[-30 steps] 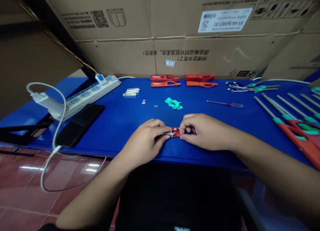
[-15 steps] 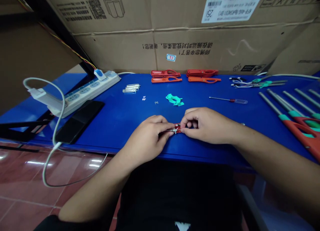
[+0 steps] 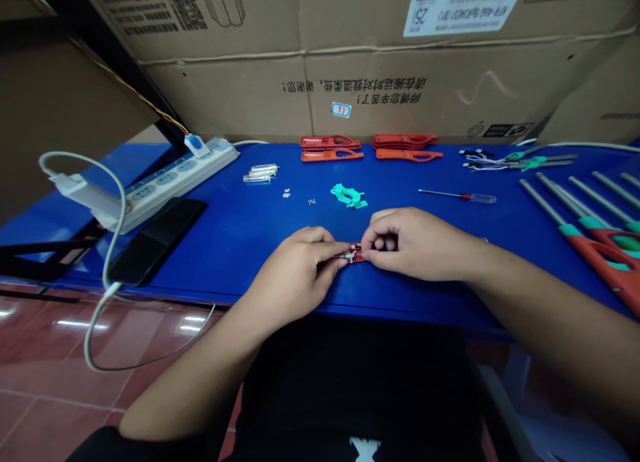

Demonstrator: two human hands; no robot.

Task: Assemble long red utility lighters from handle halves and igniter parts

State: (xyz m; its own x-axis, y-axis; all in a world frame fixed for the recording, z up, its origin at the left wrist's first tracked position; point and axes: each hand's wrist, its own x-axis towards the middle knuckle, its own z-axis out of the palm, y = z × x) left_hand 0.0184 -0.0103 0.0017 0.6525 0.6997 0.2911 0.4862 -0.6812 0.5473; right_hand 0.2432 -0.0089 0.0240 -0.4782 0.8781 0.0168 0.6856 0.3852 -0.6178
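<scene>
Pinching the left end of a red shell between thumb and forefinger of the left hand, and clasping a slim tube along with it. Bending the fingers of the right hand half closed, and bringing thumb and fingertips to the shell's right end; not showing clearly whether gripping there or only touching. Holding the shell between both hands, near the front edge of the worktop, and covering both its ends with fingers. Facing a green part and, farther left, small metal bits, lying beyond the hands toward the back edge. Having a screwdriver beyond the right hand, and lighters well apart, toward the right edge. Keeping almost the same grip as one second ago, again with the shell between the hands; viewing the worktop slightly higher in the frame than then.
</scene>
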